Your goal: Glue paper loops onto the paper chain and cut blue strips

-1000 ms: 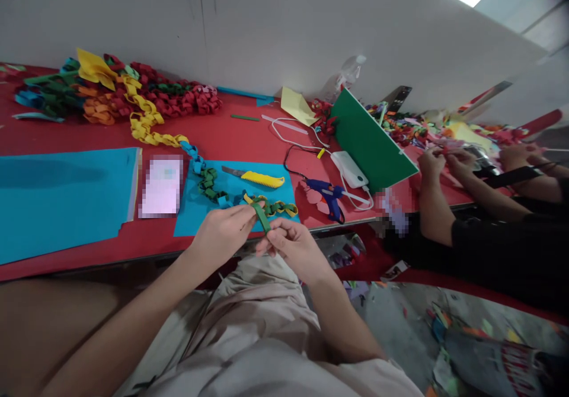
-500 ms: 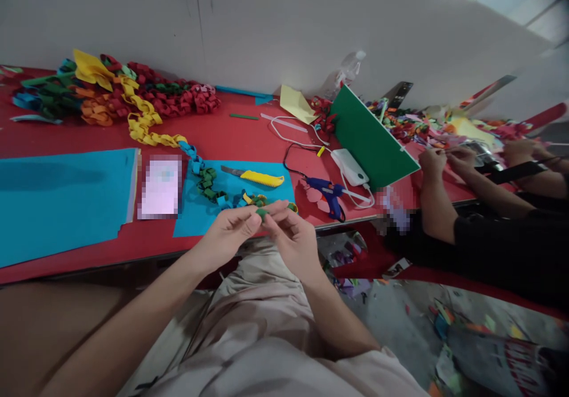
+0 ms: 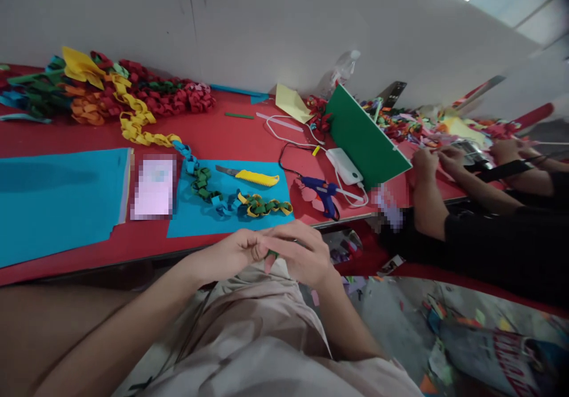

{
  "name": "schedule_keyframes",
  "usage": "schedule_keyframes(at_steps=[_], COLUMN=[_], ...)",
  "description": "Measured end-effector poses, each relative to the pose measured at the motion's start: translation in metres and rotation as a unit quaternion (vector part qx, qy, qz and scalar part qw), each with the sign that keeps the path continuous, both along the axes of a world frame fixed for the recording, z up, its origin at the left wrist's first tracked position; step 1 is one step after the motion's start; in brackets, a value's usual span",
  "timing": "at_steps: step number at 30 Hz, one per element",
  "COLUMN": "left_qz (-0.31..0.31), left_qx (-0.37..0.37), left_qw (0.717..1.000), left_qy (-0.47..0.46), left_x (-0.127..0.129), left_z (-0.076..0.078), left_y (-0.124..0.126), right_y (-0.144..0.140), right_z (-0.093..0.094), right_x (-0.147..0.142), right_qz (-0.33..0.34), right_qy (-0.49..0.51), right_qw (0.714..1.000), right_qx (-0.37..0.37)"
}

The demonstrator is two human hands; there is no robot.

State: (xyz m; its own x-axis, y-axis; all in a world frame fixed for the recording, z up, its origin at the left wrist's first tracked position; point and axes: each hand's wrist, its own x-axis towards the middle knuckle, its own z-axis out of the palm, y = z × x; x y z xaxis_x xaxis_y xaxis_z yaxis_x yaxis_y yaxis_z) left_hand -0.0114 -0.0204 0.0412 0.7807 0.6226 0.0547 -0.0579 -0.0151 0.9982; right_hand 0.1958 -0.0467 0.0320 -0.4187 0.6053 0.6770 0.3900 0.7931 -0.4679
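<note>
**A:** Both hands have dropped back off the bench edge since a moment ago and now sit over the lap, and the green strip that stuck up between them is nearly swallowed.

**B:** Right, only a sliver of green paper strip [image 3: 271,254] peeks out, pinched where the left hand [image 3: 231,257] and right hand [image 3: 301,256] meet. Fingers of both are curled closed around it, knuckles touching.

**A:** Up on the red bench [image 3: 231,133], the paper chain [image 3: 208,186] lies flat: looped links, yellow, then blue, then green, ending in a mixed green-and-yellow curl on the blue sheet [image 3: 249,222].

**B:** Just behind that curl, a box cutter [image 3: 251,176] with a ribbed yellow handle and bare metal blade, also on the blue sheet.

**A:** To the right, a small blue glue gun [image 3: 323,192] lies on its side, white cable looping off beside a smooth white power pack [image 3: 344,166].

**B:** A stiff green board [image 3: 367,139] leans tilted just past it. Far left, a heap of finished chains [image 3: 106,92], red, orange, green and yellow, crinkly and piled against the wall.

**A:** A big flat blue sheet [image 3: 57,198] covers the near-left bench.

**B:** And at the right, another person's hands [image 3: 438,160] work among bright paper scraps; dark sleeve below.
</note>
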Motion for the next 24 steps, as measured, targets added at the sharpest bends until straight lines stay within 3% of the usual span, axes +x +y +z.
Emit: schedule_keyframes(at_steps=[3,7,10,12,15,17,19,22,24], left_qz=[0.031,0.078,0.120,0.168,0.198,0.191,0.183,0.179,0.188], left_qx=[-0.012,-0.006,0.070,0.215,0.434,0.490,0.501,0.498,0.494], left_qw=[0.999,0.997,0.990,0.957,0.836,0.773,0.754,0.760,0.769], left_qy=[-0.030,-0.014,0.022,0.094,0.269,0.354,0.383,0.377,0.360], left_x=[0.010,0.026,0.036,0.044,0.059,0.070,0.077,0.074,0.065], left_z=[-0.003,-0.005,-0.001,0.002,-0.003,-0.011,-0.021,-0.029,-0.027], left_y=[-0.002,-0.002,0.006,0.014,0.029,0.037,0.044,0.046,0.042], right_y=[-0.005,-0.008,-0.009,-0.007,-0.003,0.000,0.001,0.002,0.002], right_z=[0.000,0.003,0.005,0.002,-0.010,-0.019,-0.027,-0.031,-0.028], right_x=[-0.005,-0.004,0.009,0.022,0.040,0.047,0.049,0.046,0.041], right_qz=[-0.023,-0.101,-0.176,-0.232,-0.272,-0.274,-0.274,-0.267,-0.259], right_qy=[0.036,0.108,0.182,0.246,0.311,0.317,0.305,0.297,0.302], right_qw=[0.999,0.989,0.963,0.932,0.892,0.883,0.882,0.888,0.895], right_qx=[-0.002,-0.024,-0.094,-0.134,-0.181,-0.212,-0.231,-0.227,-0.202])
